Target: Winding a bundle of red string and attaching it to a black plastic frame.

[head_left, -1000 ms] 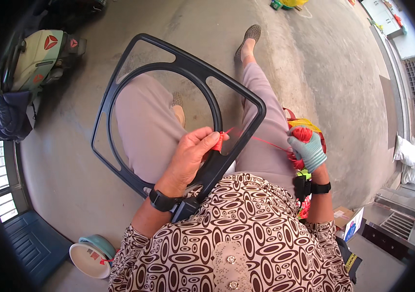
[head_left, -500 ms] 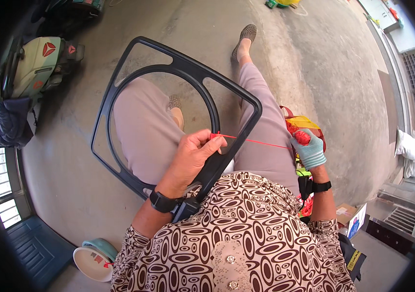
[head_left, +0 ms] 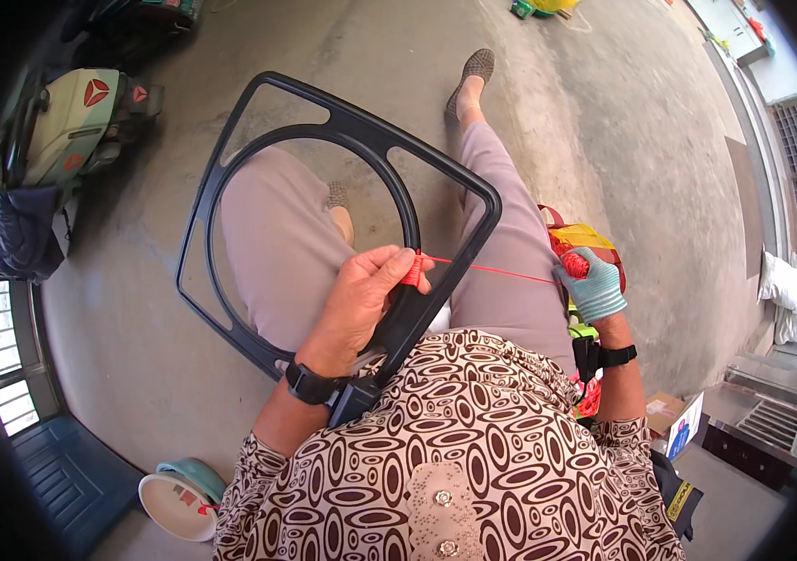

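Black plastic frame (head_left: 342,122), square in outline with rounded corners and a circular inner ring, rests tilted across the lap of a seated person in pale mauve trousers (head_left: 272,252). Its lower right rail runs under the left hand (head_left: 361,299), whose fingers are curled closed around that rail and pinch a small wrap of red cord (head_left: 412,271) against it. From the wrap a thin red cord (head_left: 497,271) stretches taut and nearly level to the right hand (head_left: 593,288), which wears a light blue-green knitted glove and is closed around a small red spool (head_left: 574,266) of the same cord. The two hands are well apart, the right one held beside the right thigh, outside the frame. A dark wristwatch (head_left: 310,383) sits on the left wrist and a dark strap (head_left: 612,355) on the right. A brown-and-cream patterned blouse (head_left: 455,439) fills the lower centre of the view. Both legs extend forward over a bare concrete floor (head_left: 398,56), the right foot in a grey flat shoe (head_left: 473,70). Just behind the right hand lies a red and yellow bag (head_left: 590,238). A white and teal bowl (head_left: 179,500) stands on the floor at lower left, and a pale green scooter (head_left: 71,122) is parked at upper left.
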{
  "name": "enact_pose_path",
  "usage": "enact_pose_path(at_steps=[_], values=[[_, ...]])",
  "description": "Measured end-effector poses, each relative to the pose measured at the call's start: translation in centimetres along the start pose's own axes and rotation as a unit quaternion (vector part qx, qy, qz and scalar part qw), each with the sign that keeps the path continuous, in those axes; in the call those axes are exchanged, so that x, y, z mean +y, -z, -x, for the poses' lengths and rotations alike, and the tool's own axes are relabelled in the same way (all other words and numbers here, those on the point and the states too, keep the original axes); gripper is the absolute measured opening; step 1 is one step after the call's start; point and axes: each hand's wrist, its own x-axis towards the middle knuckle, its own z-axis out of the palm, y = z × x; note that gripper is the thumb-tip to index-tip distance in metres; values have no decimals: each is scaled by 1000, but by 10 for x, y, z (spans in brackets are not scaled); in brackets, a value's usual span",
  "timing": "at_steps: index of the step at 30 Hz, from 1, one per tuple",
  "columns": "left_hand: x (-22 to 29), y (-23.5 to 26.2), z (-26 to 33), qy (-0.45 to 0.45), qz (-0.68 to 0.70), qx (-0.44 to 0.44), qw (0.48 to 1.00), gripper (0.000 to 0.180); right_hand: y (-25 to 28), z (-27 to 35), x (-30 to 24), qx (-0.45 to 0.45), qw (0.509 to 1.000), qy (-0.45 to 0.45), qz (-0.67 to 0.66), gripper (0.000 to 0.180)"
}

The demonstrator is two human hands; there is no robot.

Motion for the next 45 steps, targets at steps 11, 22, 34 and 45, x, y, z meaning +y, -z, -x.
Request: enact_pose_path(at_steps=[11,22,34,45], values=[[2,-1,5,-78,-111,37,990,23,-1,-29,-52,-54,931,-37,-359,35],[-5,-16,6,28,-55,-67,996,22,-80,-53,-175,-290,619,-56,-728,31],[-19,-9,-4,-92,-96,-56,990,21,-45,-45,-172,-467,478,-25,-744,60],[1,-12,6,-25,-77,-8,997,23,-47,-57,-81,-56,466,-75,-880,29]])
